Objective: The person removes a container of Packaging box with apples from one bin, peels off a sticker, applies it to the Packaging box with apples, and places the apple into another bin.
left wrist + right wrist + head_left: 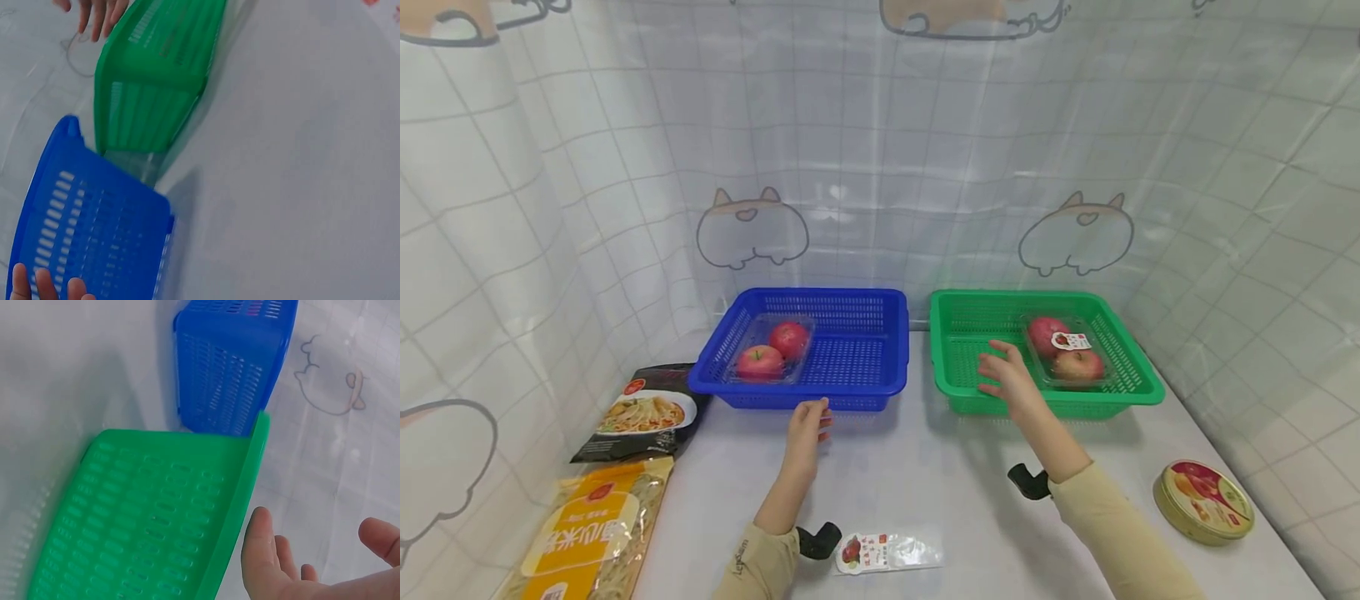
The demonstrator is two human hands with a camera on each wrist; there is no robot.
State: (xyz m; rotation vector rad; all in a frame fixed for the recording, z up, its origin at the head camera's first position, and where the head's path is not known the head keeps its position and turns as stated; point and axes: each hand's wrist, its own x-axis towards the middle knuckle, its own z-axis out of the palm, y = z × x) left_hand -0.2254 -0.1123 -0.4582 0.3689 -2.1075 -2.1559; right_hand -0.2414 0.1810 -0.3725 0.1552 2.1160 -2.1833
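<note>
My left hand [807,429] is at the front rim of the blue basket [820,389], fingers loosely bent with nothing in them. Two red apples [760,363] in a clear plastic box lie in that basket's left half. Over the left part of the green basket [958,390] hovers my right hand [1011,379], its fingers spread and holding nothing. To its right, inside the green basket, sits another clear box with two apples [1078,365] and a small white label [1071,341] on top. The right wrist view shows the thumb and fingers [259,550] apart above the green rim.
On the left lie a black noodle packet [647,412] and a yellow noodle bag [591,529]. A round tin [1204,502] stands at the right edge. Near the front is a clear sleeve with an apple label [865,553]. A patterned curtain [917,167] hangs behind the baskets.
</note>
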